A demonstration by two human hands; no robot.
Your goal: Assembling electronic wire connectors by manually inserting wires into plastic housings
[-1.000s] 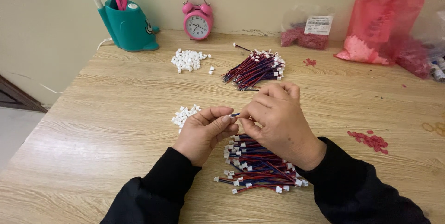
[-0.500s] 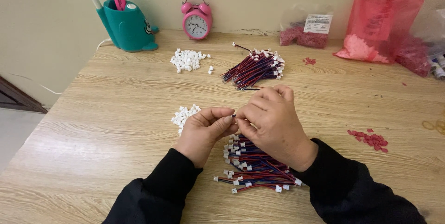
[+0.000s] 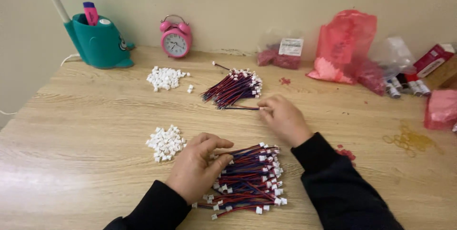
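connector pile (image 3: 165, 143) left of wire bundle (image 3: 247, 175) (nearer)

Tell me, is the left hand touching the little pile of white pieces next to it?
Apart. The head view shows a strip of bare wooden table between the left hand and the pile of white pieces; that hand rests on the near bundle of red and blue wires instead.

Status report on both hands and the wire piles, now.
Right hand pinching one wire beside the far wire bundle. Left hand resting on the near wire pile, white connectors beside it. Nothing between hands and piles.
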